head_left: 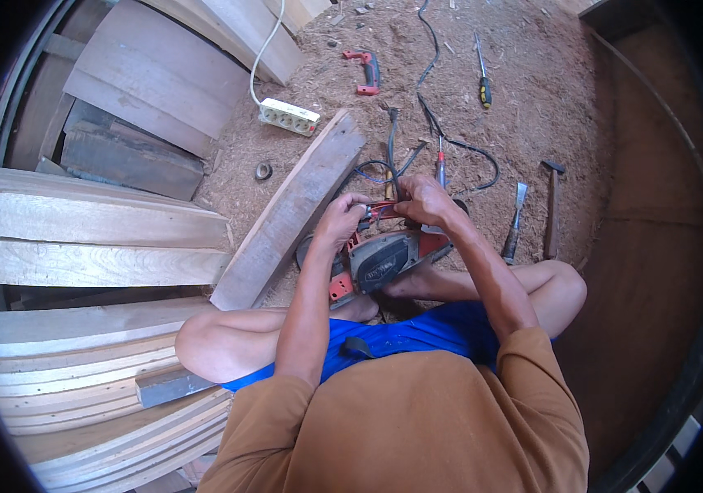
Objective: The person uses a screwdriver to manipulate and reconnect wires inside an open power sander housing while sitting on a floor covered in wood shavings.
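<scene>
Between my bent legs stands a red and black electric planer (382,260), its handle opened up and thin coloured wires (383,211) showing. My left hand (342,222) is closed, fingers curled on the left end of the opened handle. At the other end, my right hand (427,202) pinches the wires, its fingertips partly hidden. A dark cord (391,141) runs off beyond my hands. Close past my right hand lies a screwdriver with a red and clear handle (440,170). Farther away, a loose red and black handle cover (372,73) rests on the wood shavings.
A thick wooden beam (294,205) slants along my left, beside a white power strip (288,117) and a small dark ring (263,171). Stacked boards (105,222) fill the left side. A chisel (516,223), a hammer (552,209) and a yellow-black screwdriver (484,86) lie to the right.
</scene>
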